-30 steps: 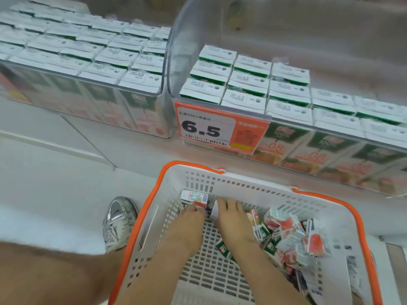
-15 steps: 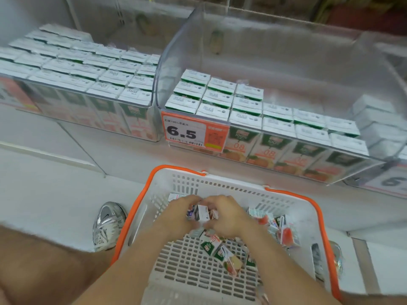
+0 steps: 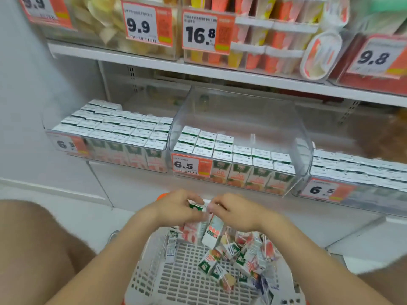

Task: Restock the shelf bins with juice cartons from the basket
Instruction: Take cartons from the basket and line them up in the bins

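Hands lifted above basket [image 3: 152, 263]; left hand [image 3: 176, 208], right hand [image 3: 239, 211] curled, grip holding juice cartons [image 3: 203, 231], seemingly two.

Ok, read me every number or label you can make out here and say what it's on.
"9.9": far-left upper-shelf tag, partly cut off.
"9.9": next upper-shelf tag.
"16.8": third upper-shelf tag.
"9.8": right upper-shelf tag.
"6.5": left bin tag, middle bin tag, right bin tag.
"08": middle bin's front cartons.
Fine print and basket cartons: too blurred to read.
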Tool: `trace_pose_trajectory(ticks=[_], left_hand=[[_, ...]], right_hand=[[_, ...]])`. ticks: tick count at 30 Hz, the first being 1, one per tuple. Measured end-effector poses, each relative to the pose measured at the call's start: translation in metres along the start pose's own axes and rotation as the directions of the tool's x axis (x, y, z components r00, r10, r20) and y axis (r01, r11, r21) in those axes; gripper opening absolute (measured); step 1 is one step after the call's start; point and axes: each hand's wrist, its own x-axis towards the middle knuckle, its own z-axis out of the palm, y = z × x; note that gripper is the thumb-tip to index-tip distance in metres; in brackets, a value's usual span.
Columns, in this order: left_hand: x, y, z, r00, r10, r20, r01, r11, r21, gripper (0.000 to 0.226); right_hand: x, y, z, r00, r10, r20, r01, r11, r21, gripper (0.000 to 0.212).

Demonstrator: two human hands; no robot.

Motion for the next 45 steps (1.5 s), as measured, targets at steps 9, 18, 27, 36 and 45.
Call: trace_pose_trajectory(ticks=[9, 18, 27, 36, 45], left_hand=[[-0.052, 0.072, -0.053, 0.987, 0.119, -0.110, -0.116, 0.993, 0.032, 0.045], [-0.053, 0.108, -0.091, 0.888, 0.235, -0.396, -0.269, 0.963, -0.032, 0.040], [-0.026, 0.114, -0.094, 0.833, 0.228, -0.503, -0.211, 0.973, 0.092, 0.041], [0.003, 0.133, -0.094, 0.745, 0.424, -0.516, -0.303, 0.903, 0.305, 0.027], [0.037, 0.142, -0.075, 0.770, 0.412, -0.487, -0.195, 0.879, 0.435, 0.031]], right_hand=[[-0.043, -0.039, -0.081, 0.914, -0.004, -0.406, 0.034, 0.997, 0.069, 0.069], [-0.042, -0.045, -0.112, 0.868, 0.391, -0.306, 0.152, 0.377, 0.914, 0.063], [-0.023, -0.039, -0.116, 0.803, 0.478, -0.356, 0.039, 0.555, 0.831, 0.033], [0.001, -0.004, -0.159, 0.741, 0.371, -0.560, 0.088, 0.773, 0.629, 0.054], [0.040, 0.031, -0.171, 0.878, 0.077, -0.472, -0.124, 0.990, -0.069, 0.034]])
